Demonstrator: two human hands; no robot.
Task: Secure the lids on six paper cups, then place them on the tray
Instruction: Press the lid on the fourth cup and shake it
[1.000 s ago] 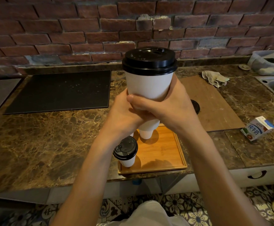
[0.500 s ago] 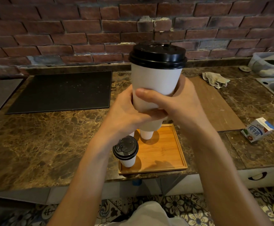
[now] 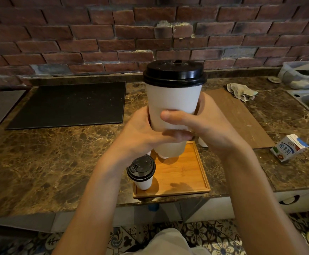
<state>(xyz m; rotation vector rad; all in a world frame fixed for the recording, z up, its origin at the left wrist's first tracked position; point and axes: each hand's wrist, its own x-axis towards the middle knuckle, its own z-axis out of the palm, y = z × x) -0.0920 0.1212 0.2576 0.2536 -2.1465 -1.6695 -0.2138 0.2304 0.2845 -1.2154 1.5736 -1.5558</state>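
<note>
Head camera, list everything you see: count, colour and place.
Held paper cup: one, white with black lid, mid-air, centre.
Tray: one, orange wood, counter's front edge.
Lidded cup: one, white and black, tray's near-left corner.
Other cups: white, mostly hidden, count unclear.
Mat: one, black, left.
Board: one, brown, right.
Cloth: one, grey, by board's far end.
Milk carton: one, white-blue, lying right.
Sink: one, steel, far right.
Left hand, right hand: both grip the held cup.

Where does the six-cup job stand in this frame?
Done: one lidded cup stands on the tray, near-left corner. In hand: the left hand and right hand grip a second cup, its black lid on, above the tray. Left: setting it down; other cup bases show behind the hands, lids hidden, so the remainder cannot be counted.
</note>
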